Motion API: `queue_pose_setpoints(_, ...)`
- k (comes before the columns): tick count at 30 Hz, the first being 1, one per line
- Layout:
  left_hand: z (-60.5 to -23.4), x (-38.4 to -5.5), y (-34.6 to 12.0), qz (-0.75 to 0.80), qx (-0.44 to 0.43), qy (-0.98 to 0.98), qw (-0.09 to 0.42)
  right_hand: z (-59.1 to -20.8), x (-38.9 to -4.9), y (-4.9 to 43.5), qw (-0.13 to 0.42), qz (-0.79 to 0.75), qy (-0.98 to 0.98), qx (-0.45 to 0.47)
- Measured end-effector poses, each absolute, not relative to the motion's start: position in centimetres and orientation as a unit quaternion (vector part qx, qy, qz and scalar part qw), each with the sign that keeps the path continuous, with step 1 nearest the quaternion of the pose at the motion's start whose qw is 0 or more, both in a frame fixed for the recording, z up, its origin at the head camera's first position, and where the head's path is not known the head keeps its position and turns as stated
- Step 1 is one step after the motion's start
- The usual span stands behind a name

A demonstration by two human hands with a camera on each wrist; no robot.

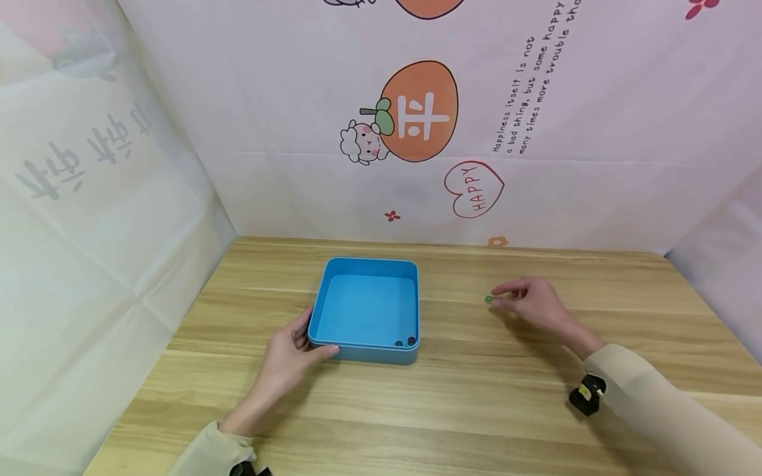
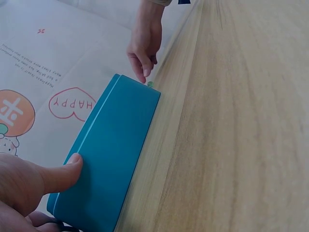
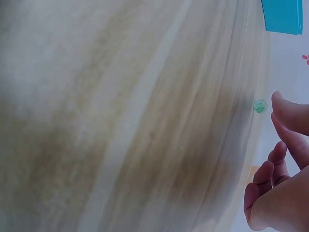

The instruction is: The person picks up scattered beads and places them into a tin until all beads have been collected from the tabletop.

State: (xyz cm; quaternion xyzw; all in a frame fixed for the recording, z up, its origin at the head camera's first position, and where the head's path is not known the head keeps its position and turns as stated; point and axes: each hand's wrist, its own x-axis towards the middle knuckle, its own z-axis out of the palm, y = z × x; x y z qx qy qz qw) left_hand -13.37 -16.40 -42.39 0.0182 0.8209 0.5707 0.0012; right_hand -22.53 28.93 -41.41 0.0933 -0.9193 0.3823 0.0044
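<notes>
A shallow blue square box [image 1: 366, 304] stands on the wooden table, its open top facing up. Two small dark balls [image 1: 411, 341] lie in its near right corner. My left hand [image 1: 284, 360] grips the near left corner, its thumb on the front wall and its fingers at the left side; in the left wrist view the thumb [image 2: 67, 174] presses the blue wall. To the right of the box, a clear green marble [image 3: 260, 106] sits on the table. My right hand [image 1: 532, 304] is beside it, thumb and index finger reaching toward it, with a small gap showing in the right wrist view.
The wooden tabletop [image 1: 369, 416] ends at a white printed cloth [image 1: 286, 119] hanging behind it. More white cloth [image 1: 89, 264] hangs along the left side. A black wrist device [image 1: 586, 395] is at the right sleeve.
</notes>
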Motion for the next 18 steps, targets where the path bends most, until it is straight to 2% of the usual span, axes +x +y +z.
queue_pose_setpoints(18, -42.37, -13.49, -16.38, 0.571, 0.016, 0.821, 0.005, -41.90, -23.08, 29.28, 0.004, 0.374, -0.923, 0.092)
